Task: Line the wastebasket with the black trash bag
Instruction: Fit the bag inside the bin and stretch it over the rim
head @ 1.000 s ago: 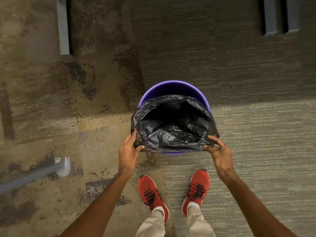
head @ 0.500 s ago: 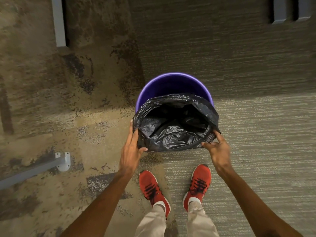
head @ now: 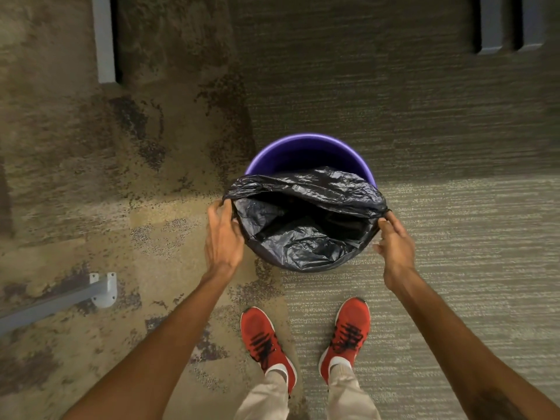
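Two bare hands hold the mouth of a black trash bag (head: 306, 225), one at each side of a purple wastebasket (head: 309, 150). The left hand (head: 222, 237) has its grip clamped on the bag's edge at the wastebasket's left side, fingers curled against the plastic. The right hand (head: 394, 241) pinches the bag's edge at the wastebasket's right side, thumb and fingertips closed on a gathered fold.

The bag hangs open inside the wastebasket. Its near edge is folded down over the near part of the rim and covers the near outer wall. Its far edge lies loose across the opening, short of the far rim, so the far inner wall shows bare purple.

The wastebasket stands upright on a carpeted floor (head: 454, 237). Just nearer than the wastebasket stand the person's feet in red shoes (head: 266, 344) with black laces, below light trouser legs. To the wastebasket's left and nearer, a grey metal bar (head: 54, 301) ends in a white bracket on the floor. Well beyond the wastebasket, grey furniture legs (head: 104, 40) stand at the far left and far right.
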`<state>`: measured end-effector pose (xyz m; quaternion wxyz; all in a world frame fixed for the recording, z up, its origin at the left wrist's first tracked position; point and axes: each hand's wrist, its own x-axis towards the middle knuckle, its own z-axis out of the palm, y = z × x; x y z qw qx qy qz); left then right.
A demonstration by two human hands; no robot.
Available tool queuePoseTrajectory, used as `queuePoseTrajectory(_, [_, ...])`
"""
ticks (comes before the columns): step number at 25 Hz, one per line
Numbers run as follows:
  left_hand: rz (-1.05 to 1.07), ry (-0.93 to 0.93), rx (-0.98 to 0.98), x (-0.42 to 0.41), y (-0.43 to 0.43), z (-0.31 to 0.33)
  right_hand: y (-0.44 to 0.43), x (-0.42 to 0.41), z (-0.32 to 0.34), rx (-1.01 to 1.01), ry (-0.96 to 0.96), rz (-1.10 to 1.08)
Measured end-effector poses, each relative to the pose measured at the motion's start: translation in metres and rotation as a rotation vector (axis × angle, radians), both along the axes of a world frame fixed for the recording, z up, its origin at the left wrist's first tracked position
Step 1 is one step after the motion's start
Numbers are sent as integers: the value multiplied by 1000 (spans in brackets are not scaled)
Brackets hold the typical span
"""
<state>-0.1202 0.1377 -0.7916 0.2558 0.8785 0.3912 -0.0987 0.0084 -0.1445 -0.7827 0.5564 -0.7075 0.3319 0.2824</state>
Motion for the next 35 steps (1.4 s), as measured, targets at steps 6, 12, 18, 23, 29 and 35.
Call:
queuePoseTrajectory(6, [50, 50, 10, 33, 9, 6, 16, 21, 5, 6, -116, 57])
queuePoseTrajectory(12, [112, -73, -71, 52, 5, -3, 25, 31, 0, -6, -232, 40])
queuePoseTrajectory(18, [74, -35, -19, 59, -2, 2, 34, 35, -2, -338, -457, 459])
queuePoseTrajectory(23, [13, -18, 146, 82, -8, 10, 47, 58, -10, -560, -634, 707])
queuePoseTrajectory(29, [-10, -76, 85, 100, -16, 11, 57, 73, -11, -789, -690, 850])
queuePoseTrajectory(35, [-85, -58, 113, 106, -20, 5, 60, 94, -11, -712, -741, 952])
